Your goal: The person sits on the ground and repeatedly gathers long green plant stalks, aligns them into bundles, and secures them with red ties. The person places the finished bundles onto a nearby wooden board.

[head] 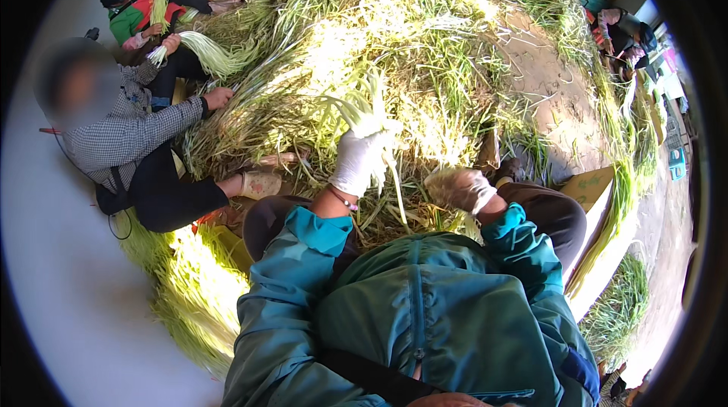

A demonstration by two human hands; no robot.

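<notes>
My left hand (359,163), in a thin white glove, is closed around a bunch of pale green leafy stalks (364,110). The tops fan out above the fist, and a few limp strands hang below the wrist. My right hand (458,188), also gloved, is motion-blurred over the near edge of the heap beside my right knee. Its fingers are indistinct, and whether anything is in them cannot be made out. A large heap of loose green and straw-coloured leaves (455,66) spreads before me, partly washed out by sunlight.
On the left a person (128,117) in a checked top sits close, holding a bundle of pale stalks (207,54). Another person (136,17) is behind. Long stalks (193,287) lie at my left; a cardboard box (591,196) stands at my right. A further person (625,37) works far right.
</notes>
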